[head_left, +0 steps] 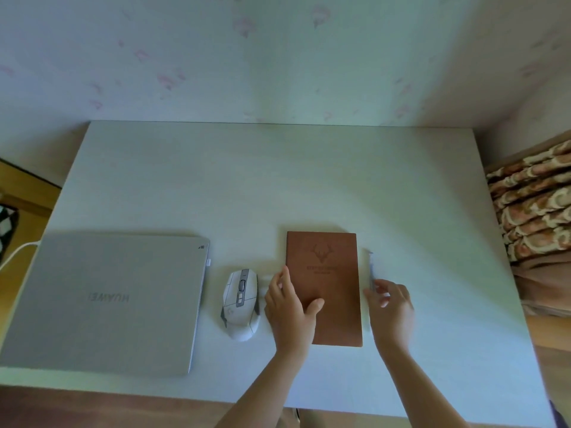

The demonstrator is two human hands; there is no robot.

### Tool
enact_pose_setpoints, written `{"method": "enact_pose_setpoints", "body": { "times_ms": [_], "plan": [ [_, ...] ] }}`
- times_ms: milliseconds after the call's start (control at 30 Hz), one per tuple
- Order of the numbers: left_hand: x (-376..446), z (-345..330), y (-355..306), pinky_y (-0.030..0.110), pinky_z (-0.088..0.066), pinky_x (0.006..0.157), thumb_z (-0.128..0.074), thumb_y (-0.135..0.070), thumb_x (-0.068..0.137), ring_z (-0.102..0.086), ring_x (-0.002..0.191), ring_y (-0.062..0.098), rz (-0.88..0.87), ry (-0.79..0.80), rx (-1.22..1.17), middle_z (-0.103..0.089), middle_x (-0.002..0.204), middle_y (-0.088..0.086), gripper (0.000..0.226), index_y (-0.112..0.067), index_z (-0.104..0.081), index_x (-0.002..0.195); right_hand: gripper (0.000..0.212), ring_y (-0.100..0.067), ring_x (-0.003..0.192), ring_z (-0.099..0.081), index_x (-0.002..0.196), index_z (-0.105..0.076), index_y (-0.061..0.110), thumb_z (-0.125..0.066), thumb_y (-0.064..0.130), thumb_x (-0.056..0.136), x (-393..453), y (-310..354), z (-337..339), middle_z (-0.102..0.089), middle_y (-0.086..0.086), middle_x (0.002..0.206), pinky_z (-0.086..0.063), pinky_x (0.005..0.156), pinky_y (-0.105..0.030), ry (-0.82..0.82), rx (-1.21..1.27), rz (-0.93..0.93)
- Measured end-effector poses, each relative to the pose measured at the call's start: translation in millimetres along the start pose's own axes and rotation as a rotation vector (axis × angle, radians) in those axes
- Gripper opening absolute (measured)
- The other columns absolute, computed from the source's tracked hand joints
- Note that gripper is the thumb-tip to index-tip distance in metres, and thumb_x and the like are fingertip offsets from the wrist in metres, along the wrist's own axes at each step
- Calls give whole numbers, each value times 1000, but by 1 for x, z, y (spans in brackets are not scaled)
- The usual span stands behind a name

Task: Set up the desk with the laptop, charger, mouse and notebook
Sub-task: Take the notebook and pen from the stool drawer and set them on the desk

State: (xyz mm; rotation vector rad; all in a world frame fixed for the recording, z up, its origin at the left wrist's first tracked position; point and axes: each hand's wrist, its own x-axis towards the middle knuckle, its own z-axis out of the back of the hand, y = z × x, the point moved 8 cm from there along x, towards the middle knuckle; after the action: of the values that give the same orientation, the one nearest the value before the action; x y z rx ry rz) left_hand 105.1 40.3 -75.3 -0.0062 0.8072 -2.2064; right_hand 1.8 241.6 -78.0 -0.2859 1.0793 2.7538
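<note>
A closed silver laptop point(105, 301) lies at the desk's front left, with a white charger cable point(18, 253) running off its left side. A white mouse point(241, 304) sits just right of the laptop. A brown notebook point(330, 273) with a deer emblem lies flat further right. My left hand point(290, 313) holds the notebook's left edge, fingers along the side and thumb on the cover. My right hand point(389, 307) is beside the notebook's right edge and pinches a thin white pen point(372, 267) lying on the desk.
The white desk point(278, 186) stands against a pale wall. A patterned blanket point(534, 205) lies on a bed to the right. Wooden floor and a checkered item point(7, 223) show at the left.
</note>
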Motion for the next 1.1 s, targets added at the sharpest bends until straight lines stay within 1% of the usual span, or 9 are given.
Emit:
{"method": "enact_pose_setpoints", "body": {
  "times_ms": [133, 300, 433, 533, 600, 667, 833, 933, 1100],
  "plan": [
    [0, 0, -3, 46, -46, 91, -82, -38, 70, -47, 122, 40, 11, 28, 44, -46, 138, 20, 92, -1, -38, 141, 21, -16, 75, -61, 105, -67, 18, -65, 23, 84, -1, 7, 7, -62, 2, 101, -47, 62, -29, 27, -10, 19],
    [3, 11, -5, 35, -30, 107, -67, -42, 83, -28, 137, 28, -5, 140, 79, -27, 151, 10, 88, -9, -19, 149, 27, -11, 86, -61, 113, -64, 21, -64, 23, 86, -14, 21, 32, -65, 6, 108, -47, 65, -28, 15, -14, 113],
    [-8, 37, -15, 32, -32, 104, -65, -37, 85, -35, 133, 22, -49, 143, 14, -37, 145, 4, 72, -15, -32, 145, 27, -13, 94, -62, 113, -64, 22, -65, 24, 86, -30, 36, 56, -66, 6, 110, -51, 68, -31, -13, -6, 195],
    [-27, 65, -22, 22, -41, 88, -63, -36, 87, -51, 116, 10, -74, 106, -118, -55, 129, -8, 51, -25, -47, 134, 26, -12, 93, -62, 111, -65, 23, -66, 25, 85, -46, 46, 74, -66, 8, 108, -51, 67, -31, -39, 27, 242],
    [-43, 85, -27, 9, -37, 73, -61, -38, 89, -55, 103, -1, -104, 97, -168, -61, 115, -20, 34, -33, -55, 122, 24, -11, 92, -62, 109, -66, 25, -65, 27, 86, -58, 53, 86, -66, 10, 106, -51, 67, -31, -52, 50, 267],
    [-56, 105, -34, 4, -35, 69, -60, -38, 90, -56, 98, -8, -166, 78, -238, -63, 107, -23, 21, -34, -61, 111, 22, -9, 90, -62, 108, -66, 26, -65, 28, 86, -71, 60, 99, -67, 11, 103, -52, 68, -30, -57, 88, 288],
    [-80, 142, -58, 4, -38, 68, -64, -27, 89, -59, 89, -7, -239, 111, -487, -68, 96, -17, 9, -33, -66, 95, 19, -2, 85, -63, 105, -68, 22, -64, 22, 87, -107, 69, 133, -69, 12, 95, -49, 68, -21, -72, 234, 269],
    [-92, 163, -77, 5, -40, 66, -65, -18, 89, -59, 81, -6, -322, 130, -555, -68, 93, -9, 9, -24, -68, 94, 17, -1, 83, -64, 103, -68, 24, -64, 20, 87, -135, 73, 158, -69, 12, 92, -51, 67, -20, -132, 299, 253],
    [-124, 191, -90, 5, -40, 66, -65, -13, 88, -59, 80, -3, -471, 190, -557, -69, 89, -7, 10, -19, -69, 95, 16, -3, 84, -64, 99, -65, 31, -63, 20, 88, -196, 70, 188, -69, 13, 92, -51, 72, -22, -252, 373, 213]
  ]
}}
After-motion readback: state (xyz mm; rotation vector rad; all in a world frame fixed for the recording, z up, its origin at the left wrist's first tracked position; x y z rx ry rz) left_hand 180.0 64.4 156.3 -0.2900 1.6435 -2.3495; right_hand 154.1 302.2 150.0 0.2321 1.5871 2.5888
